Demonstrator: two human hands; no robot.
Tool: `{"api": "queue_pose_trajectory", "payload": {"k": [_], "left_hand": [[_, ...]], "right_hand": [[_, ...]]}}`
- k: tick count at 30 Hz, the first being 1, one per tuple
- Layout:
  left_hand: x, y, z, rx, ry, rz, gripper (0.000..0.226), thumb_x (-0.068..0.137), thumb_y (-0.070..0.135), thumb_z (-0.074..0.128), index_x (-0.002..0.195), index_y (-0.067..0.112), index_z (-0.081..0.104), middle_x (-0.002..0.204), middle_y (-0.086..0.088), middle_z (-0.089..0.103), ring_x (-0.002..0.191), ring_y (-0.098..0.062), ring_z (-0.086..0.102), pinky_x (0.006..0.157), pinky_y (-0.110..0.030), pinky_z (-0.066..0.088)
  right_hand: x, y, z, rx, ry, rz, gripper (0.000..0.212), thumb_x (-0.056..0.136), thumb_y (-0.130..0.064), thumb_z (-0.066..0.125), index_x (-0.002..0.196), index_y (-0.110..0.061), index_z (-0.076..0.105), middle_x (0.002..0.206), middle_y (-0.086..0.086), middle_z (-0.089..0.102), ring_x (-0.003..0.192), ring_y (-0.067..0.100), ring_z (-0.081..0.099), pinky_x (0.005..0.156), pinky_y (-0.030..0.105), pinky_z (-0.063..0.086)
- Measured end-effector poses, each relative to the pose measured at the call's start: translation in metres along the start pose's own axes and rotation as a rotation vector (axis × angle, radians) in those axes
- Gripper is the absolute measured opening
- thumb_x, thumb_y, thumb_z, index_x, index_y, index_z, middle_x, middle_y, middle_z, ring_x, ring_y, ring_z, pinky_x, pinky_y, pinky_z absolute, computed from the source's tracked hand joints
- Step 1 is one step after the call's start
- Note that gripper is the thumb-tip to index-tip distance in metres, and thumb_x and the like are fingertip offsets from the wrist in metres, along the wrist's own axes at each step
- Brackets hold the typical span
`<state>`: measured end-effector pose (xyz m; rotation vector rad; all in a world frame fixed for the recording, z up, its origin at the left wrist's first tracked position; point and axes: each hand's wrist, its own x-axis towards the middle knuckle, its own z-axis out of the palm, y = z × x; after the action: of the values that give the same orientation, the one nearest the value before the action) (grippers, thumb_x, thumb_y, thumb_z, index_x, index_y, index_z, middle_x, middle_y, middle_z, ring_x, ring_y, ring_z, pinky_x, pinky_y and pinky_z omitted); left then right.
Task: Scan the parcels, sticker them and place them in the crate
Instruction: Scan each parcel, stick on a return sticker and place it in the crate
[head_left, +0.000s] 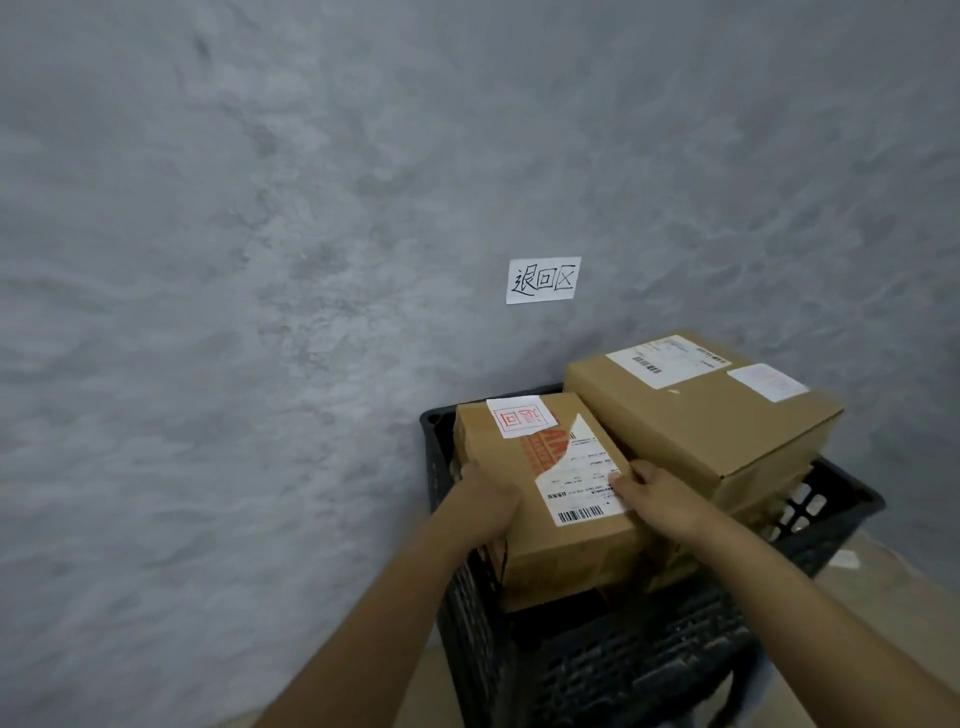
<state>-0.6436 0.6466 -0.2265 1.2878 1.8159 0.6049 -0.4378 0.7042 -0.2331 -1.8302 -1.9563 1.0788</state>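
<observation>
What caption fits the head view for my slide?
Both hands, left and right, set a stickered box into the black crate beside a larger box.

The black latticed plastic crate (841, 506) looks matt and a little dusty. In it, the two brown cardboard parcels (566, 540) are matt, with smooth white paper labels (587, 486). Behind the crate, the grey plaster wall (260, 260) is rough and mottled, bearing a white paper sign (543, 279).
</observation>
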Motion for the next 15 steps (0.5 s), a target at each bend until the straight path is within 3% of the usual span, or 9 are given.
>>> {"api": "queue_pose_trajectory", "payload": {"k": [5,10,12,15], "left_hand": [[0.015,0.005,0.022,0.042,-0.096,0.030,0.051,0.104,0.023,0.032,0.153,0.023,0.017,0.155,-0.005,0.030,0.139,-0.026,0.034,0.115,-0.044,0.030],[0.033,0.000,0.042,-0.040,-0.058,-0.064,0.067,0.096,0.054,0.040,0.153,0.029,0.012,0.159,0.000,0.020,0.144,-0.027,0.022,0.117,-0.045,0.018],[0.040,-0.005,0.051,-0.096,-0.063,-0.136,0.077,0.093,0.060,0.041,0.153,0.027,0.005,0.160,-0.004,0.015,0.144,-0.029,0.022,0.117,-0.046,0.020],[0.052,-0.012,0.060,-0.096,-0.119,-0.232,0.075,0.096,0.056,0.039,0.153,0.027,0.000,0.160,-0.009,0.013,0.141,-0.031,0.026,0.113,-0.042,0.026]], "right_hand": [[0.023,0.013,0.012,-0.169,-0.098,0.070,0.037,0.102,-0.031,0.040,0.131,-0.008,0.043,0.126,0.008,0.057,0.094,0.016,0.051,0.079,0.027,0.038],[0.045,0.022,0.029,-0.189,-0.152,0.121,0.027,0.100,-0.027,0.044,0.121,-0.011,0.050,0.085,-0.007,0.054,0.077,0.007,0.055,0.059,0.021,0.040],[0.052,0.024,0.037,-0.230,-0.160,0.145,0.029,0.099,-0.027,0.044,0.124,-0.013,0.048,0.091,-0.006,0.056,0.077,0.006,0.054,0.058,0.022,0.039],[0.064,0.023,0.049,-0.270,-0.185,0.182,0.042,0.100,-0.022,0.042,0.139,-0.009,0.035,0.121,0.004,0.057,0.085,0.010,0.055,0.062,0.021,0.039]]}}
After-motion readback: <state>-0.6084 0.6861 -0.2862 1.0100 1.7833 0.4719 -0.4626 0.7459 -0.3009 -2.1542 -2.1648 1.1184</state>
